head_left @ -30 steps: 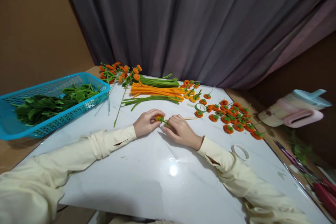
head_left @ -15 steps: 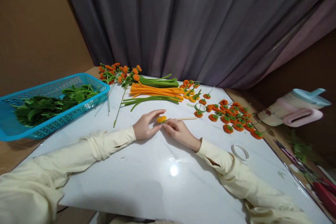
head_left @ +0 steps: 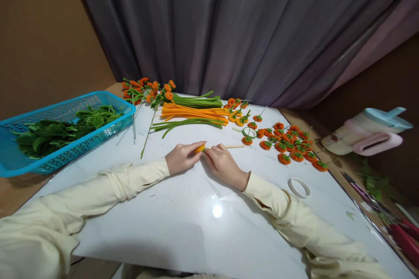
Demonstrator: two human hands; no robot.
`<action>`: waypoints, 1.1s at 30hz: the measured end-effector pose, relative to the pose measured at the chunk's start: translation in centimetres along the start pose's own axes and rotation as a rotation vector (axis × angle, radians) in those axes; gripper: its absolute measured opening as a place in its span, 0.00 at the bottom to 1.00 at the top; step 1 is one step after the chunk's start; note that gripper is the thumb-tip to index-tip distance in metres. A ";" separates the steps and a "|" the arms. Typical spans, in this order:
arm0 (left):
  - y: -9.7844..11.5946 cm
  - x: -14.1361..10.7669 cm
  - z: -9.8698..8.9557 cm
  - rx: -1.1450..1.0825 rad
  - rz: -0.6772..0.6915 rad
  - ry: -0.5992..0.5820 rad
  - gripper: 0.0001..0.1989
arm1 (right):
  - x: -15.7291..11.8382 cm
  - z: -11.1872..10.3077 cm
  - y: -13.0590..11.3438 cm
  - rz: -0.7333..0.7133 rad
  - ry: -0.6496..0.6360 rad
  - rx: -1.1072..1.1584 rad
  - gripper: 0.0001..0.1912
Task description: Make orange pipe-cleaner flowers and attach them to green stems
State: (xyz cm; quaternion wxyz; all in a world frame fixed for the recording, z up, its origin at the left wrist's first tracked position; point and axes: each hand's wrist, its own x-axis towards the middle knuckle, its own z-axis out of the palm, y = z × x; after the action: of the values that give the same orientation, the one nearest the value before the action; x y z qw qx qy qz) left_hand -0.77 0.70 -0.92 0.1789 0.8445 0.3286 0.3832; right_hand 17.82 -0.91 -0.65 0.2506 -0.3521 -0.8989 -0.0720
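Note:
Between my hands is a small yellow-orange fuzzy ball [head_left: 199,149], apparently of pipe cleaner like the pieces on the table. My left hand [head_left: 182,157] grips it between thumb and fingers. The fingers of my right hand [head_left: 224,163] are pinched at its right end, where a bit of green [head_left: 204,150] shows; most of that is hidden by the fingertips. A thin wooden stick [head_left: 236,146] sticks out beyond my right knuckles; I cannot tell whether that hand touches it. Behind my hands lie orange pipe cleaners [head_left: 194,112] and green pipe cleaners [head_left: 193,122].
Left stands a blue basket [head_left: 65,150] of green fuzzy leaves [head_left: 46,137]. Orange fuzzy fruits [head_left: 288,141] with green tops cluster on the right, near a white tape roll [head_left: 299,188] and green tape [head_left: 249,132]. A tumbler [head_left: 363,133] and pliers [head_left: 369,200] stand farther right.
My left fingers have closed down around the yellow-orange ball, covering more of it. My right hand has turned slightly and stays pinched at the ball's right end.

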 end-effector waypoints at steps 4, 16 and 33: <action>0.1 -0.2 0.2 0.058 0.092 -0.010 0.19 | -0.1 0.2 0.1 -0.064 0.020 -0.061 0.13; -0.7 1.3 -2.0 -0.260 -0.170 -0.252 0.20 | -0.3 0.0 0.3 -0.041 0.012 -0.010 0.09; -1.0 0.8 -1.2 -0.094 -0.074 -0.199 0.23 | -0.1 0.0 0.1 0.214 0.047 0.291 0.07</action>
State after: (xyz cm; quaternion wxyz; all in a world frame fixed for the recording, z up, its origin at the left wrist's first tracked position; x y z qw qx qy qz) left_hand -1.74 2.03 -0.32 0.2641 0.8564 0.3217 0.3056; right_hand 17.98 -0.85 -0.65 0.3260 -0.4038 -0.8512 0.0779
